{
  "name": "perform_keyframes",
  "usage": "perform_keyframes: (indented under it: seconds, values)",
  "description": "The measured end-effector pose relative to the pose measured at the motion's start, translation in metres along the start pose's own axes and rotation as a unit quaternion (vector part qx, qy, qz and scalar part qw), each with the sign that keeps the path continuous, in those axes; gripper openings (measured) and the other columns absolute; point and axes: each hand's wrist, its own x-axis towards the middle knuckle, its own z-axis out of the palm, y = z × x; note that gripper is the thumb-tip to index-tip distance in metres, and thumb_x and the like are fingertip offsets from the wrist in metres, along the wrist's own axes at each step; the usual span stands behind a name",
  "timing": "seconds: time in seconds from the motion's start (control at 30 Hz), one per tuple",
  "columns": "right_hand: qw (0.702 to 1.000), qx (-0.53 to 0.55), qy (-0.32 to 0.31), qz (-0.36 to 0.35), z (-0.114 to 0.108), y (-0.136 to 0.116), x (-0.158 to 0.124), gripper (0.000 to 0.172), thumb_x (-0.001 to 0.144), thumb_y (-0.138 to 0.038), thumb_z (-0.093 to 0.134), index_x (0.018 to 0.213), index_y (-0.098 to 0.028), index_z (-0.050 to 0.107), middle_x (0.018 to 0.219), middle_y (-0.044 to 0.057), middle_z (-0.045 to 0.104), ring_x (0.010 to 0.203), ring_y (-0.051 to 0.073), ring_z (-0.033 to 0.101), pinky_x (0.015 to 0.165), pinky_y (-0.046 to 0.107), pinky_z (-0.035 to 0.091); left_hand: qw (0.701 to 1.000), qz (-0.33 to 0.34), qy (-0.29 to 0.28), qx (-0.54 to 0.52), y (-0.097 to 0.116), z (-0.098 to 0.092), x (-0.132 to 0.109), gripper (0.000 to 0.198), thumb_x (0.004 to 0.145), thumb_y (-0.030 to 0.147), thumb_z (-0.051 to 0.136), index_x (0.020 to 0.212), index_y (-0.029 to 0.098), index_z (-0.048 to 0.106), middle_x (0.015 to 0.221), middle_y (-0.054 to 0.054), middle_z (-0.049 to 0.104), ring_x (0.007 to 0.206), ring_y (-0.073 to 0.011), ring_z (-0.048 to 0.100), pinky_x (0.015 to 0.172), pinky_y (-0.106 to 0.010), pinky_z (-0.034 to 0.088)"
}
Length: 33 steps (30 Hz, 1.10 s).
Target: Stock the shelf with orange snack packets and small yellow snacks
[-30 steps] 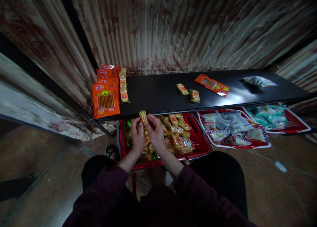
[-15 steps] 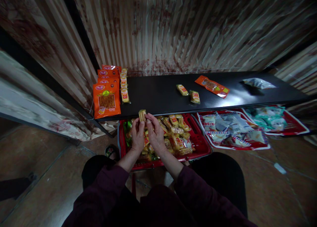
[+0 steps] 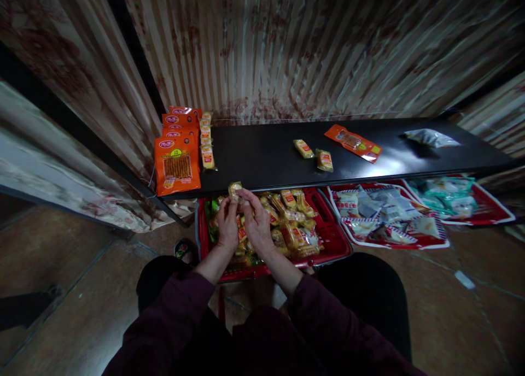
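A small yellow wrapped snack (image 3: 235, 189) is held between the fingertips of both hands, by the front edge of the black shelf (image 3: 254, 152). My left hand (image 3: 228, 223) is closed on its lower left side. From the right, my right hand (image 3: 257, 223) pinches it with thumb and fingers. Beneath both hands is a red basket (image 3: 336, 242) full of similar yellow packets (image 3: 293, 234). A row of yellow snacks (image 3: 207, 156) stands on the shelf beside orange bags (image 3: 177, 165) at the left end.
Two loose yellow packets (image 3: 303, 148), an orange packet (image 3: 353, 143) and a silvery packet (image 3: 430, 138) lie on the shelf. Below its right part are a basket of white packets (image 3: 385, 206) and one of green packets (image 3: 455, 195). A dark post (image 3: 131, 42) rises at left.
The snack in my fingers has turned and now shows a different side. Both hands have stayed almost in place, and the view has shifted slightly.
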Motion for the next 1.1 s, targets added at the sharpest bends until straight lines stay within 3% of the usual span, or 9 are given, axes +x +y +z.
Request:
perform_keyframes:
  seconds: [0.2, 0.6, 0.83, 1.1]
  values:
    - [1.0, 0.002, 0.008, -0.002, 0.003, 0.001, 0.002, 0.034, 0.093, -0.033, 0.04, 0.119, -0.021, 0.057, 0.12, 0.008, 0.064, 0.113, 0.019, 0.058, 0.103, 0.04, 0.043, 0.997, -0.058, 0.011, -0.055, 0.001, 0.0, 0.002, 0.031, 0.073, 0.041, 0.062, 0.095, 0.019, 0.064, 0.104, -0.007, 0.067, 0.092, -0.0174, 0.061, 0.082, -0.028, 0.045]
    - [0.999, -0.029, 0.018, -0.003, 0.006, 0.009, 0.004, 0.035, 0.084, -0.021, 0.045, 0.114, -0.021, 0.063, 0.116, 0.007, 0.067, 0.108, 0.021, 0.061, 0.098, 0.041, 0.047, 0.98, -0.127, 0.062, -0.138, 0.001, 0.0, 0.007, 0.033, 0.058, 0.039, 0.071, 0.08, 0.015, 0.065, 0.083, -0.003, 0.067, 0.08, -0.0162, 0.061, 0.081, -0.031, 0.044]
    - [0.998, -0.045, 0.012, -0.041, 0.006, 0.01, 0.006, 0.038, 0.081, -0.014, 0.044, 0.11, -0.024, 0.065, 0.115, 0.004, 0.067, 0.109, 0.019, 0.06, 0.1, 0.041, 0.046, 0.983, -0.121, 0.068, -0.123, -0.011, -0.006, 0.013, 0.027, 0.062, 0.036, 0.069, 0.081, 0.016, 0.065, 0.086, -0.004, 0.068, 0.087, -0.0167, 0.062, 0.084, -0.031, 0.044]
    - [0.996, -0.056, 0.006, -0.068, 0.004, 0.003, 0.004, 0.033, 0.082, -0.013, 0.045, 0.107, -0.023, 0.065, 0.117, 0.007, 0.066, 0.11, 0.02, 0.059, 0.102, 0.042, 0.044, 0.956, -0.181, 0.087, -0.213, -0.008, -0.002, 0.014, 0.022, 0.059, 0.024, 0.071, 0.079, 0.016, 0.066, 0.08, -0.002, 0.068, 0.075, -0.0134, 0.062, 0.076, -0.027, 0.047]
